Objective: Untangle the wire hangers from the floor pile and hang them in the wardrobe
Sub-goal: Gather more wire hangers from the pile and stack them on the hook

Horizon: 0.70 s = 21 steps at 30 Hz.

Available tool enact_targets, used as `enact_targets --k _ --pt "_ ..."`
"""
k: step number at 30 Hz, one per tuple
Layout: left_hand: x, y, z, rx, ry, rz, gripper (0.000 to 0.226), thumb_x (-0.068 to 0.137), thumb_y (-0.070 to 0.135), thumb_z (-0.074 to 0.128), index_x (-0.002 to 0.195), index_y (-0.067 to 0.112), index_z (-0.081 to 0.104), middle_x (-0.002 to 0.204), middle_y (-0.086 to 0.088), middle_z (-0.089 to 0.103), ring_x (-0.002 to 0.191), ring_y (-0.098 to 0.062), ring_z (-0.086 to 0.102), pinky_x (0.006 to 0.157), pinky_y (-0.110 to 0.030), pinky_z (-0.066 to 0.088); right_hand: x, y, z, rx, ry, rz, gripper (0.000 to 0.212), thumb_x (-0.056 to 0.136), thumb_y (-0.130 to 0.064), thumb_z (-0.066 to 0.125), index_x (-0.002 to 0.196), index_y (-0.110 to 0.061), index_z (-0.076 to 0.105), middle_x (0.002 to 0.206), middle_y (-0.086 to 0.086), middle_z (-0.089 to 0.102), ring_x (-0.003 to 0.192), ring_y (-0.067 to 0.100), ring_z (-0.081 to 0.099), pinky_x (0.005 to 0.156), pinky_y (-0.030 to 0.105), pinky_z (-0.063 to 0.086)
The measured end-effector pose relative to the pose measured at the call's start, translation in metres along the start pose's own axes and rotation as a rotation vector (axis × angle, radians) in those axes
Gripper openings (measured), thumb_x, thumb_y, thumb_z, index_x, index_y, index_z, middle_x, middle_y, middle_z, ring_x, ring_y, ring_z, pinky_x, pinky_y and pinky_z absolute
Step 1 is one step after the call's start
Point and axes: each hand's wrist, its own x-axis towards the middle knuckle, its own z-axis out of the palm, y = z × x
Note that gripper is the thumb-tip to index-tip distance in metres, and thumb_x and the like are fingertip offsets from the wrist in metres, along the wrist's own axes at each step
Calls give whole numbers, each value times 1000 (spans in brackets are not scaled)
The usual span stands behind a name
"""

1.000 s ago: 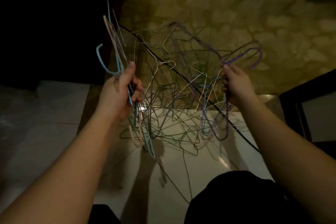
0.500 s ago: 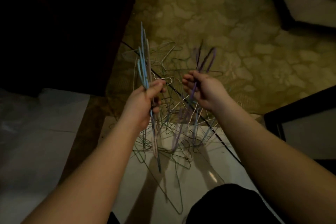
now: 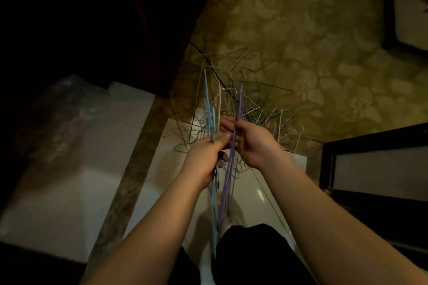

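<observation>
My left hand (image 3: 205, 157) grips a bunch of wire hangers, mostly light blue ones (image 3: 209, 111), held upright and edge-on. Close beside it, my right hand (image 3: 252, 143) pinches a purple hanger (image 3: 228, 176) that runs from above the fingers down past my wrists. The two hands almost touch. Behind and below them lies the tangled pile of wire hangers (image 3: 252, 99), green, white and pink, partly on the carpet and partly on the pale floor. The wardrobe is not clearly seen.
A dark piece of furniture (image 3: 115, 18) fills the upper left. A green patterned carpet (image 3: 312, 41) lies ahead, white floor tiles (image 3: 69, 203) with a brown strip (image 3: 129, 180) to the left. A dark-framed panel (image 3: 375, 169) stands at the right. My dark-clad legs (image 3: 250, 259) are below.
My hands have come together from wide apart, bringing the blue bunch and the purple hanger side by side. The held hangers have turned edge-on and lifted out of the pile, which has sunk lower.
</observation>
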Motion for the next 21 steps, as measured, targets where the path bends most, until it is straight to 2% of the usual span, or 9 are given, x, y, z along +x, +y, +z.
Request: enact_targets --k 2,5,7,9,11,14,17,19,21 --pt "-40 16 -1 -45 -12 -39 11 95 21 62 96 14 70 88 -7 75 52 -10 50 45 -21 33 -36 -8 11 -21 -17 31 31 103 -13 38 127 1 52 112 14 71 105 22 69 91 39 54" --pt "-101 44 -1 -41 -25 -52 5 93 15 64 91 15 69 80 -4 73 53 -9 48 47 -21 33 -95 -23 31 -52 -78 59 28 102 -11 39 125 0 51 106 9 73 93 19 71 76 31 56" --pt "-140 62 -2 28 -25 -24 6 90 10 66 90 15 69 72 2 70 53 -7 51 51 -21 36 -133 -29 43 -86 -117 77 26 102 -11 40 124 -3 52 105 7 73 84 18 67 74 29 51" --pt "-179 78 -3 59 -28 2 8 90 8 65 93 13 70 67 5 68 55 -4 56 53 -21 37 -168 -34 52 -136 -139 90 29 101 -13 43 127 -4 52 112 7 72 92 22 65 83 33 50" --pt "-217 94 -8 53 -21 20 7 91 10 65 97 10 68 65 4 64 53 -6 52 48 -19 35 -204 -40 59 -244 -153 62 29 100 -18 47 126 -8 57 115 7 71 102 24 65 83 36 48" --pt "-271 116 -19 11 -4 35 6 90 15 68 93 10 66 67 1 59 48 -7 40 42 -18 30 -257 -55 68 -454 -137 -58 23 100 -24 50 117 -16 63 107 2 73 97 19 66 78 32 44" --pt "-320 133 -29 -13 -5 68 8 87 16 69 87 12 63 66 2 56 47 -8 36 40 -18 28 -298 -70 72 -683 -77 -244 17 98 -27 51 107 -22 65 96 -5 74 97 21 67 80 34 49" --pt "-351 137 -33 -23 5 99 11 88 17 67 94 10 63 67 2 55 49 -9 37 42 -18 28 -320 -77 75 -830 -61 -371 13 96 -28 54 98 -29 66 92 -8 73 94 19 67 83 37 50" --pt "-381 136 -35 -34 -9 139 10 89 20 66 94 11 63 69 3 54 53 -9 38 48 -22 27 -342 -84 77 -1012 -102 -499 12 95 -29 54 96 -34 65 93 -12 70 90 13 65 80 33 50"
